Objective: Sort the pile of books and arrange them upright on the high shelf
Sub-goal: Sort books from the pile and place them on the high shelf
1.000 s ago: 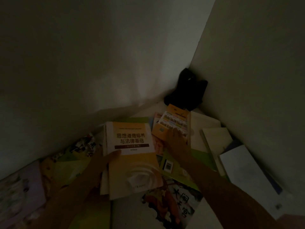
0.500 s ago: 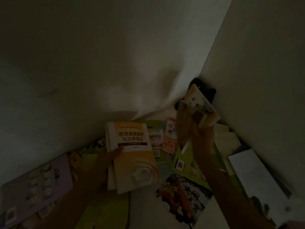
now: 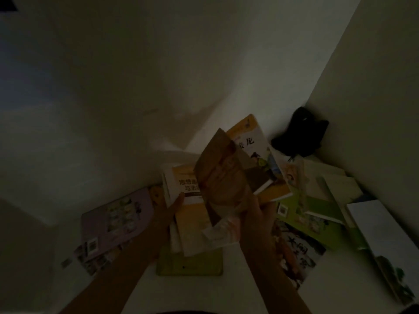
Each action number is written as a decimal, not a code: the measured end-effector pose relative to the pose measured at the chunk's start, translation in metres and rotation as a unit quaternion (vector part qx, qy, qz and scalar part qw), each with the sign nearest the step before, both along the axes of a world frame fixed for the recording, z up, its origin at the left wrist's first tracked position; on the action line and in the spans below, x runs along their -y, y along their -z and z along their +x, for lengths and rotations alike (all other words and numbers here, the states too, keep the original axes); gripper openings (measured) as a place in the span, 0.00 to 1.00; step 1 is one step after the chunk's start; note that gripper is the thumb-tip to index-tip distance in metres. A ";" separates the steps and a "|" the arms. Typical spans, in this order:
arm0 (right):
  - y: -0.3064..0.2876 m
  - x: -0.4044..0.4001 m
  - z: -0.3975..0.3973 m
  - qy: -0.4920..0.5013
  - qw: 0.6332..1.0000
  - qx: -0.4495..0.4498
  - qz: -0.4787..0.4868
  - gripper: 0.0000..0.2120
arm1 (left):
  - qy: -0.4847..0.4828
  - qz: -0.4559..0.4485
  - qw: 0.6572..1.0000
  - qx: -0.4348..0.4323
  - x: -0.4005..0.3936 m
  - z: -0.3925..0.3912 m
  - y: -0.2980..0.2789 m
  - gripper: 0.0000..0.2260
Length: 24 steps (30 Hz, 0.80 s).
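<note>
The scene is dim. My left hand (image 3: 174, 203) grips the left edge of a yellow-and-white textbook (image 3: 188, 214), lifted a little above a green book (image 3: 190, 264). My right hand (image 3: 254, 214) holds two small books raised in front of the textbook: a brownish one (image 3: 220, 175) in front and a yellow illustrated one (image 3: 256, 150) behind it. Several more books lie flat on the white surface, among them a purple one (image 3: 118, 218), green ones (image 3: 303, 211) and one with large brush characters (image 3: 294, 252).
White walls meet in a corner at the back right, where a black object (image 3: 299, 134) sits. White and pale books (image 3: 383, 234) lie along the right wall. Bare white surface (image 3: 204, 295) shows between my forearms.
My right hand picked the small books off the pile and carried them up and left, over the textbook. My left hand kept its grip on the textbook.
</note>
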State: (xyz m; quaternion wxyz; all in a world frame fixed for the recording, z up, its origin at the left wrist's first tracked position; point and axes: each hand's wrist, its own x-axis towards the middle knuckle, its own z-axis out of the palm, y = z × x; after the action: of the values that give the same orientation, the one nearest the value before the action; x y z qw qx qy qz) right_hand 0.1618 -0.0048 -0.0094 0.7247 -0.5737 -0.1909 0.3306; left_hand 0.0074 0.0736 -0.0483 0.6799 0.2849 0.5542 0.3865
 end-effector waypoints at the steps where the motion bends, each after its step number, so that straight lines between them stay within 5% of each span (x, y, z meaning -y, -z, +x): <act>1: 0.005 0.003 -0.012 -0.014 0.999 -0.043 -0.001 0.09 | 0.001 -0.001 1.000 -0.019 0.002 -0.009 0.003 0.25; 4: 0.036 0.016 -0.040 -0.078 0.982 -0.172 0.002 0.04 | 0.006 -0.056 0.998 -0.031 0.011 -0.033 0.019 0.28; 8: 0.080 0.040 -0.053 -0.186 0.941 -0.257 -0.119 0.38 | 0.057 -0.114 0.992 -0.014 0.017 -0.043 0.039 0.30; 11: 0.089 0.053 -0.049 -0.300 0.879 -0.275 -0.248 0.30 | 0.063 -0.096 0.993 -0.038 0.027 -0.035 0.025 0.17; 13: 0.087 0.056 -0.030 -0.391 0.809 -0.231 -0.374 0.22 | 0.073 -0.084 0.993 -0.044 0.028 -0.037 0.025 0.19; 15: 0.090 0.057 -0.001 -0.423 0.761 -0.054 -0.489 0.21 | 0.076 -0.062 0.992 -0.083 0.024 -0.046 0.039 0.25; 17: 0.105 0.053 0.026 -0.329 0.786 0.181 -0.490 0.19 | 0.079 -0.028 0.992 -0.091 0.022 -0.054 0.047 0.23; 19: 0.116 0.046 0.040 -0.254 0.828 0.285 -0.411 0.17 | 0.078 -0.007 0.990 -0.120 0.023 -0.060 0.058 0.24; 21: 0.114 0.032 0.035 -0.303 0.839 0.280 -0.355 0.12 | 0.075 0.021 0.981 -0.176 0.017 -0.072 0.093 0.40; 24: 0.107 0.004 0.017 -0.355 0.874 0.145 -0.297 0.28 | 0.062 0.056 0.970 -0.230 0.018 -0.074 0.106 0.50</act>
State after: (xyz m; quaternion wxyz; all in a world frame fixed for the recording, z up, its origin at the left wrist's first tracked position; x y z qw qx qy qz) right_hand 0.1789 -0.0083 -0.1164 0.3177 -0.6972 -0.3778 0.5199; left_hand -0.0669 0.0554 -0.1543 0.5397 0.4375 0.6545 0.2982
